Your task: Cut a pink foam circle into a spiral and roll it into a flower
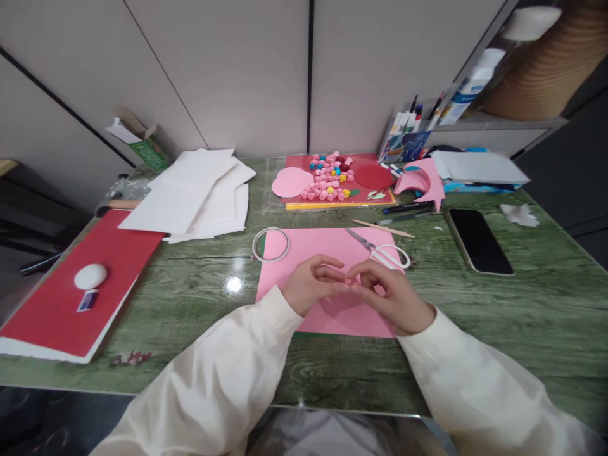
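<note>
Over a pink sheet of paper [285, 278], my left hand [320, 282] and my right hand [392, 294] meet at the fingertips. Both are closed in a pinch on a small pink piece [349, 282], mostly covered by the fingers. Its material cannot be made out. White-handled scissors [380, 249] lie partly open on the sheet's far right corner, just beyond my right hand. A roll of tape [270, 245] rests across the far left corner. Behind the sheet, several small pink, blue and yellow balls [327, 177] are heaped on a wrapped red sheet [354, 197].
White papers [190, 190] and a red sheet [71, 272] bearing a white round object [90, 277] lie left. A pointed wooden stick [384, 228], pens [408, 208], a curved pink cutout [422, 180] and a phone [479, 240] are right. A grey partition [251, 76] closes the back.
</note>
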The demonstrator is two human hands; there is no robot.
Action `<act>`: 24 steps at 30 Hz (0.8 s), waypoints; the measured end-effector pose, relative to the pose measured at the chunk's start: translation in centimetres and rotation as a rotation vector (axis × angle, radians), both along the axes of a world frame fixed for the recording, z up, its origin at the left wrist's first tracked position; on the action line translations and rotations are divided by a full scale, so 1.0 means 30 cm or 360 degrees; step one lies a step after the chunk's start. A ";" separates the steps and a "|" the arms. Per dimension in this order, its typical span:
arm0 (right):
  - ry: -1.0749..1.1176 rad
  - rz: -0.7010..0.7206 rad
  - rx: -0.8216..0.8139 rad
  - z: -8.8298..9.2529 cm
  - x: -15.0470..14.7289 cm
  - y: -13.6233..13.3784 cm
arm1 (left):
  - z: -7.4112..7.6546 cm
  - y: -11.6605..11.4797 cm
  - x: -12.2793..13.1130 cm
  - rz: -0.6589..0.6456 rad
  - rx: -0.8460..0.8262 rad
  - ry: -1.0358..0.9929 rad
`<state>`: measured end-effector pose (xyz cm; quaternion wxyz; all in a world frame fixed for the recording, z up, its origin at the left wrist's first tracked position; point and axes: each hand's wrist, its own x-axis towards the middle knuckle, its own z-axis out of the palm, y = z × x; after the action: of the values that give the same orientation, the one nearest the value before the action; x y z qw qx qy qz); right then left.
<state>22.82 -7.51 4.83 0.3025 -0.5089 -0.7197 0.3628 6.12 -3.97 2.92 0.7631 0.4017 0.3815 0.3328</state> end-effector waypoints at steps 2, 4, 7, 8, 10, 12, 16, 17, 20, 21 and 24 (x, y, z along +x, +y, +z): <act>0.0097 -0.0085 -0.0001 -0.005 0.002 0.002 | 0.002 0.004 -0.004 0.0002 -0.0031 -0.0021; 0.0167 -0.0172 0.0016 -0.010 0.005 0.004 | 0.004 0.007 -0.008 0.0018 -0.0041 -0.0013; 0.0129 -0.0234 0.0062 -0.010 0.005 0.003 | 0.005 0.009 -0.012 0.0034 0.0020 0.0052; 0.0079 -0.0230 0.0087 -0.009 0.004 0.001 | 0.005 0.007 -0.012 0.0032 0.0063 0.0083; -0.0048 -0.0209 0.0142 -0.006 -0.002 -0.003 | 0.007 0.001 -0.009 0.0033 0.0180 0.0174; -0.0174 -0.0191 0.0203 -0.005 -0.008 -0.007 | 0.011 -0.008 -0.005 0.0056 0.0352 0.0301; -0.0345 -0.0147 0.0366 -0.021 -0.011 -0.008 | 0.030 -0.027 -0.001 0.0094 0.0812 0.0641; -0.0374 -0.0127 0.0427 -0.029 -0.010 -0.006 | 0.036 -0.031 -0.001 0.0089 0.0908 0.0724; -0.0464 -0.0074 0.0620 -0.053 -0.005 -0.002 | 0.045 -0.042 -0.002 0.0085 0.1131 0.0992; -0.0504 -0.0060 0.0679 -0.060 -0.004 -0.001 | 0.043 -0.045 -0.002 0.0085 0.1208 0.1098; -0.0640 -0.0026 0.0827 -0.077 -0.001 -0.002 | 0.027 -0.056 0.000 0.0069 0.1474 0.1389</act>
<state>22.80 -7.57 2.52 0.2769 -0.4818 -0.8294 0.0569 6.11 -5.64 3.73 0.2776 0.7809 0.4820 0.2844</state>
